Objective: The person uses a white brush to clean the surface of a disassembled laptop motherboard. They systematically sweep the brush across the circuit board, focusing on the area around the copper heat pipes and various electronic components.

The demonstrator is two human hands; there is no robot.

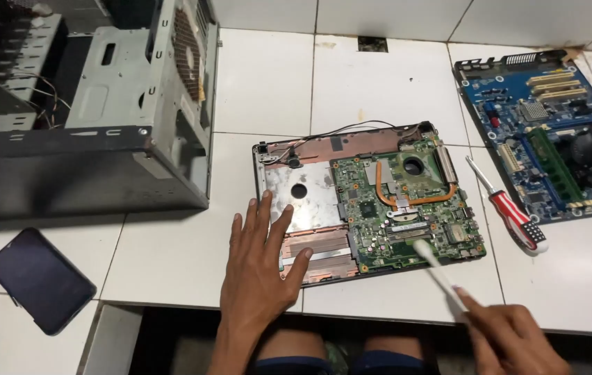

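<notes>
Left hand (258, 267) lies flat, fingers spread, on the opened laptop base (310, 201) near the floor's front edge, probably steadying it; right hand (511, 337) pinches a white brush (438, 271) onto the green motherboard (407, 208).

The opened laptop base (310, 208) lies flat near the tiled surface's near edge, its green motherboard (407, 208) exposed on the right with a copper heat pipe curving across it. A white brush (438, 272) slants over the board's near right corner.
</notes>
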